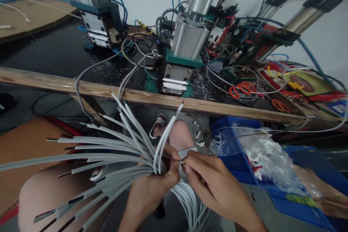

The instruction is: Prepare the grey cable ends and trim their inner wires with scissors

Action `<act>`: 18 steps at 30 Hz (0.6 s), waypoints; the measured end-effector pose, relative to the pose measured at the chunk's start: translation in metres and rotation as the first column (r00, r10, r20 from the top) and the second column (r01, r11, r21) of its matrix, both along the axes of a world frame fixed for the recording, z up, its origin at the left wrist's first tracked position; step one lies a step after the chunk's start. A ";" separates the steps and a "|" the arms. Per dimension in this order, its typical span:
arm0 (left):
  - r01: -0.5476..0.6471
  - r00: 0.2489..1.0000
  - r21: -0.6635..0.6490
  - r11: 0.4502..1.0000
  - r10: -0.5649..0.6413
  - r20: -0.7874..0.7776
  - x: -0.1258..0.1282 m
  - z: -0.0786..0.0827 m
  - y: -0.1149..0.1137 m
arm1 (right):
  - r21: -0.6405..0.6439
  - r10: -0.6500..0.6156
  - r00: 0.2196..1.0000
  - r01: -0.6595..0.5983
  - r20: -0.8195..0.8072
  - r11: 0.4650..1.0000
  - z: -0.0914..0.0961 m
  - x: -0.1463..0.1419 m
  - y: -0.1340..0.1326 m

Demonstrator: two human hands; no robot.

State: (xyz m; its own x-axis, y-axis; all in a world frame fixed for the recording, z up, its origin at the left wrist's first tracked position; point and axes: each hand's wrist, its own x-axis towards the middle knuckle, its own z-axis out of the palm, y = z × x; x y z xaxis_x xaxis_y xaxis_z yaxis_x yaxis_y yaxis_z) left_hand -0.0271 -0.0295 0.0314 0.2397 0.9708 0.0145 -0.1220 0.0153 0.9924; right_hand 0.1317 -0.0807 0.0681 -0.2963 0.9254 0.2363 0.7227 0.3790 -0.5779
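My left hand (154, 185) is closed around a thick bundle of white cables (108, 148) that fan out to the left, their stripped dark ends showing. My right hand (209, 181) pinches a single cable end at the top of the bundle, right against my left thumb. One white cable (170, 123) loops up from the grip toward the bench edge. My knees show below the hands. Straight ahead on the bench stands a pneumatic press (181, 61) with a green base and white jaws.
A wooden rail (217, 107) edges the black bench. Another press (98, 14) stands far left; orange scissors (243, 88) and tangled wires lie right. A blue bin (299, 174) with plastic bags sits at my right. A woven orange mat (24, 145) lies left.
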 end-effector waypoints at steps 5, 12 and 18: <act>-0.290 0.948 -0.103 0.951 0.301 0.102 0.023 -0.008 -0.011 | 0.084 -0.212 0.929 0.248 -0.304 0.965 -0.021 -0.027 0.002; 0.048 0.963 -0.210 0.977 0.010 0.270 0.010 -0.012 -0.009 | -0.023 -0.147 0.946 0.147 -0.288 0.989 -0.006 -0.021 0.006; -0.289 0.957 -0.093 0.953 0.290 -0.003 0.011 -0.024 -0.018 | 0.092 -0.230 0.901 0.282 -0.367 0.955 -0.028 -0.045 0.011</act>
State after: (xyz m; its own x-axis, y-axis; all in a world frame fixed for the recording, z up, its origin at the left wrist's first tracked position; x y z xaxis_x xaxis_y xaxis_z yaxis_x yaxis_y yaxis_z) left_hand -0.0161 -0.0475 0.0074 -0.0515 0.9957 -0.0766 -0.1448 0.0684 0.9871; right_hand 0.0870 -0.0697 0.0396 0.0716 0.9080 0.4127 0.5676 0.3032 -0.7655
